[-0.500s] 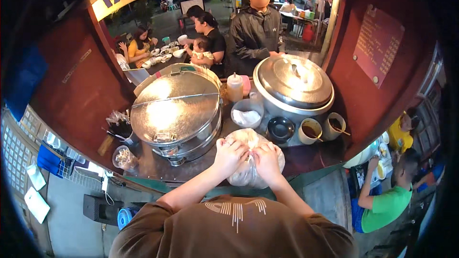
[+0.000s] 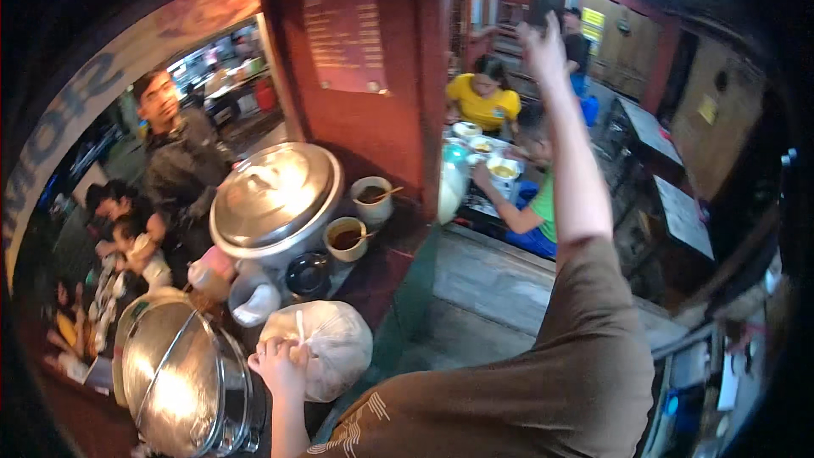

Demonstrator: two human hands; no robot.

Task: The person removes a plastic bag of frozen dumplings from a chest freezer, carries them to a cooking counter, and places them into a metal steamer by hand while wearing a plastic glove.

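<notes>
The person wears a brown shirt [image 2: 500, 411] with a pale chest print [image 2: 375, 407] of thin, closely set parallel lines, some straight, some curving. Farther right than the print, the right sleeve [image 2: 591, 293] is short, the same brown and softly creased. The left hand [image 2: 281, 366] and right hand [image 2: 545, 51] are bare.

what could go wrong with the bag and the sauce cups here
The plastic bag might roll or slip: only the left hand touches it, while the right hand is up in the air. The two sauce cups stand uncovered, with sticks jutting past their rims, so a careless brush could tip them.
</notes>
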